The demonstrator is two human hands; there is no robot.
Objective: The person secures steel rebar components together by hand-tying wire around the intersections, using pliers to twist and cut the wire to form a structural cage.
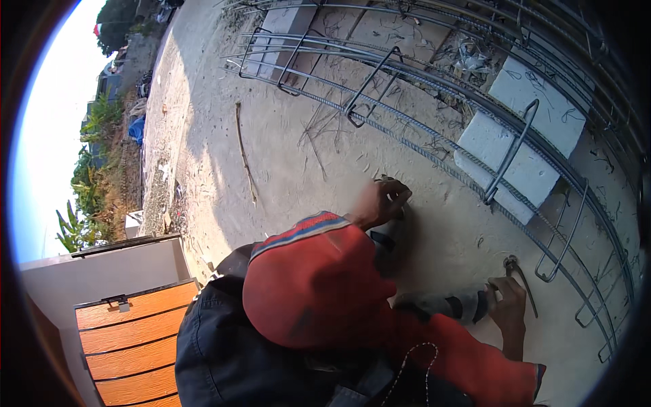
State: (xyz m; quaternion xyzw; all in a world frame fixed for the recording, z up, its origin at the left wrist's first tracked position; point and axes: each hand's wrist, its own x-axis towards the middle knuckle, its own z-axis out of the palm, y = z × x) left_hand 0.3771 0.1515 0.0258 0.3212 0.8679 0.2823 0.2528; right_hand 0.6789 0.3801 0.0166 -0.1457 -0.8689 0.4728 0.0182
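Note:
My left hand (380, 202), reaching out from a red sleeve (308, 271), is low over the concrete ground with its fingers curled together. A small dark thing shows at its fingertips, too hidden to name. Farther right, my right hand (507, 304) is closed beside the ground. At its fingers is a dark metal tool that looks like pincers (522, 279), its rounded head pointing away from me and one curved handle standing clear of the hand. Two feet in dark-strapped sandals (464, 306) are between my hands.
A long rebar cage (407, 129) with square stirrups curves across the far and right side. White blocks (515, 142) lie under it. A thin stick (244, 152) and wire scraps (315, 149) lie on the ground. An orange slatted gate (135, 346) stands at lower left.

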